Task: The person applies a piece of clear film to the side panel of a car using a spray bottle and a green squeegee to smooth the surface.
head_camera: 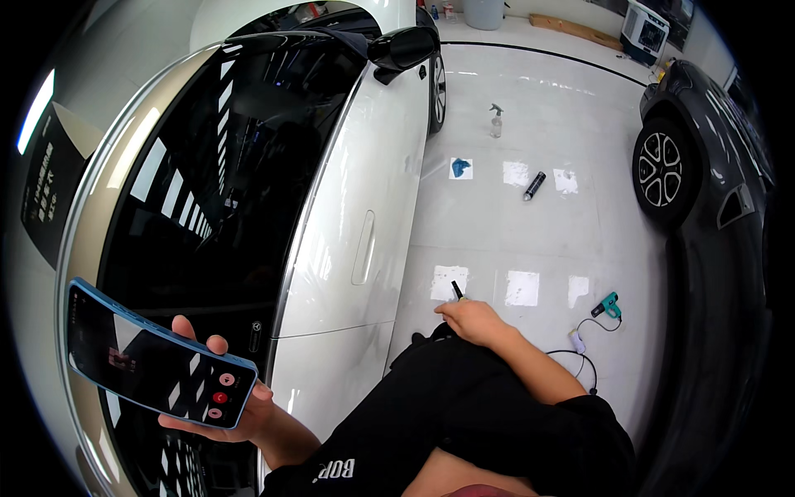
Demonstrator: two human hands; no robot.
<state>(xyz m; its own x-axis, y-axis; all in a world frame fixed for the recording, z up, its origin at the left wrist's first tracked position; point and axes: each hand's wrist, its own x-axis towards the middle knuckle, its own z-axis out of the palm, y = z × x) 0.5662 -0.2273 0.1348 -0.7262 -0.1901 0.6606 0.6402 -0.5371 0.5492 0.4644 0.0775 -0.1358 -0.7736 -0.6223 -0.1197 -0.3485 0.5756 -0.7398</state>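
Observation:
At the lower left, my left hand grips a smartphone in a blue case. Its lit screen shows round buttons, one of them red. The phone is over the dark side glass of a white car. My right hand is low in front of my body, closed around a small tool with a black blade-like end pointing up and left. Its handle is mostly hidden by the fingers, so the kind of tool is unclear.
A spray bottle, a blue cloth and a black cylindrical canister are on the tiled floor. A teal heat gun with its cord lies at lower right. A dark car stands on the right.

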